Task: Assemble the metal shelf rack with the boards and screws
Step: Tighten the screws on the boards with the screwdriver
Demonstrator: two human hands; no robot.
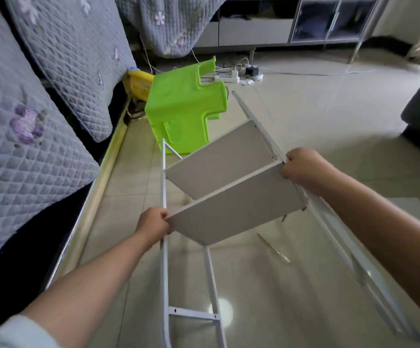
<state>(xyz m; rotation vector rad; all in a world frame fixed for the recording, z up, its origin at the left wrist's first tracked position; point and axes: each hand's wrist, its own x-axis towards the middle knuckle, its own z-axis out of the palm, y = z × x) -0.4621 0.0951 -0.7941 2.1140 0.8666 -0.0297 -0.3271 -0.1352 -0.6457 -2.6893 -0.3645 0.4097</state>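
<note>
Rack [165,272]: white metal frame, partly assembled, lying tilted above the tiled floor [317,116]. Left side rail runs from near the bottom edge of view up toward the green stool; right side rail [354,259] runs from lower right up past the right hand.
Near board [236,209]: pale grey panel, set between the two side rails, tilted with its near edge lower.
Far board [219,159]: second pale panel, just beyond the near board, also between the rails, tilted the same way.
Left hand [153,222]: fingers curled around the left rail at the left corner of the near board, touching both.
Right hand [301,167]: fingers curled tight at the right corner of the near board where it meets the right rail; whether the grip takes the rail alone or the board as well cannot be told.
Screws [283,218]: small dark fasteners hang at the right end of the near board; detail too small to read.
Tool [274,248]: thin metal rod lying on the floor below the near board, apart from both hands.
Green stool [183,104]: plastic, tipped on its side, just beyond the far board.
Yellow basket [139,84]: behind the stool, against the quilted sofa [28,151].
Power strip [229,77]: on the floor with plugs and cables, well beyond the rack.
</note>
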